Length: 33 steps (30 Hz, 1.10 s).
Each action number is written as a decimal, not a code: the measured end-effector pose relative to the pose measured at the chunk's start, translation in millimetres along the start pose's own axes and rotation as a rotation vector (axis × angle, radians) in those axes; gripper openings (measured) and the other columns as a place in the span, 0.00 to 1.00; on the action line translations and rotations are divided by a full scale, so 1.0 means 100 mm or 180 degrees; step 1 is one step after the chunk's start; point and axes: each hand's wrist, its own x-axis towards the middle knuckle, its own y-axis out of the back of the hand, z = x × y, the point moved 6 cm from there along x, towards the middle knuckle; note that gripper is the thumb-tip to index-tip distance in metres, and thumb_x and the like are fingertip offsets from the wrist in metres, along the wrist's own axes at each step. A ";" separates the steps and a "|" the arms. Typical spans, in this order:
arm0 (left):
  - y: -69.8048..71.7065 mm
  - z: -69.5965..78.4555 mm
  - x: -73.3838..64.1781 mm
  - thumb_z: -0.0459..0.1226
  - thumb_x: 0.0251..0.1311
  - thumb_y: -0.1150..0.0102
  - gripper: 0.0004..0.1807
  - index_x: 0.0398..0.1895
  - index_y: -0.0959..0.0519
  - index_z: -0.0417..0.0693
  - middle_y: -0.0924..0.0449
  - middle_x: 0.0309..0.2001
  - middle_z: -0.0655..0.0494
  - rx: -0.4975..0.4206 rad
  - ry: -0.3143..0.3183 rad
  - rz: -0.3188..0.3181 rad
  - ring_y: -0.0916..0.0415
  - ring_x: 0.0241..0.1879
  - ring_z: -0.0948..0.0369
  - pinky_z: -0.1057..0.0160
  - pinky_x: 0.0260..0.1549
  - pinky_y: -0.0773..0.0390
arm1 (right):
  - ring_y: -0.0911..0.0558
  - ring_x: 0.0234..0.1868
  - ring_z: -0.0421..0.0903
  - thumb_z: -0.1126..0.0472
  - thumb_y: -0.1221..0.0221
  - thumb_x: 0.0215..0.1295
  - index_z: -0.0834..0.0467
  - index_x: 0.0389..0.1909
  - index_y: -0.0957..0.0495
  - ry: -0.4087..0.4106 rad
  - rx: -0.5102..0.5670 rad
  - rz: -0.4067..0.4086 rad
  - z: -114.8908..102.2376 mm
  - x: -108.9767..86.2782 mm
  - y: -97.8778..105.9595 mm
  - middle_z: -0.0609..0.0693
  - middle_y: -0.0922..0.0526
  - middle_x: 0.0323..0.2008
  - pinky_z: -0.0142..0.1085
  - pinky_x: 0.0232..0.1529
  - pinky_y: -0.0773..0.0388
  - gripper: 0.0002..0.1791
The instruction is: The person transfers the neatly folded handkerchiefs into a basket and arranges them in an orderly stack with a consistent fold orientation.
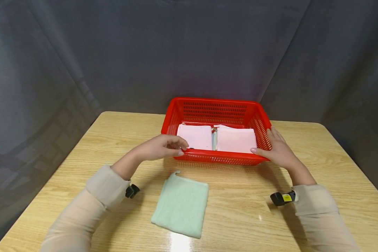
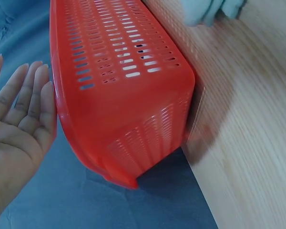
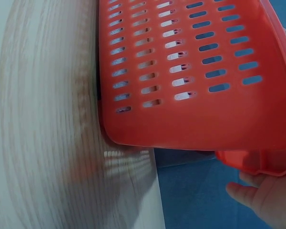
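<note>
A red plastic basket [image 1: 220, 156] with slotted walls stands toward the back of the table. Inside it lie two stacks of folded cloths, with a pink cloth [image 1: 195, 136] on top at left and another pink cloth [image 1: 237, 140] at right. My left hand [image 1: 163, 146] is at the front left of the rim; the left wrist view shows its fingers extended beside the rim. At the front right corner, my right hand [image 1: 278, 150] grips the basket, thumb over the front rim and fingers along the outer side. A folded light green cloth [image 1: 182, 204] lies in front of the basket.
The pale wooden table [image 1: 239, 217] has its back edge just behind the basket. Dark grey fabric [image 1: 208, 52] hangs behind and to both sides. A small black device [image 1: 132, 191] is on my left wrist, and another black device [image 1: 280, 198] is on my right.
</note>
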 end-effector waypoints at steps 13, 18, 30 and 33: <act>-0.16 -0.04 -0.11 0.34 0.54 0.46 0.14 0.46 0.28 0.41 0.25 0.38 0.57 0.0053 0.0209 -0.0537 0.28 0.39 0.64 0.67 0.39 0.29 | 0.66 0.63 0.62 0.39 0.43 0.47 0.70 0.62 0.65 0.0014 -0.0009 0.0002 0.01 0.00 0.00 0.64 0.69 0.64 0.65 0.47 0.52 0.57; -0.26 -0.13 -0.15 0.35 0.53 0.44 0.16 0.46 0.27 0.42 0.25 0.40 0.56 0.0213 0.0450 -0.0803 0.29 0.40 0.64 0.66 0.40 0.30 | 0.66 0.63 0.61 0.39 0.44 0.47 0.71 0.62 0.64 0.0034 -0.0012 0.0002 0.00 0.00 0.00 0.64 0.69 0.64 0.65 0.48 0.53 0.57; -0.41 -0.33 -0.15 0.33 0.51 0.44 0.17 0.46 0.27 0.38 0.26 0.43 0.51 0.0576 0.0476 -0.1076 0.30 0.43 0.56 0.61 0.43 0.32 | 0.67 0.63 0.61 0.39 0.44 0.48 0.71 0.62 0.64 0.0042 -0.0011 -0.0007 0.02 0.01 -0.01 0.65 0.69 0.64 0.65 0.49 0.56 0.57; -0.42 -0.36 -0.15 0.33 0.51 0.43 0.17 0.46 0.27 0.40 0.26 0.43 0.53 0.0735 0.0500 -0.1062 0.30 0.42 0.58 0.62 0.42 0.32 | 0.67 0.63 0.61 0.39 0.44 0.47 0.71 0.62 0.64 0.0035 0.0008 -0.0011 0.02 0.01 -0.01 0.64 0.70 0.64 0.65 0.49 0.55 0.57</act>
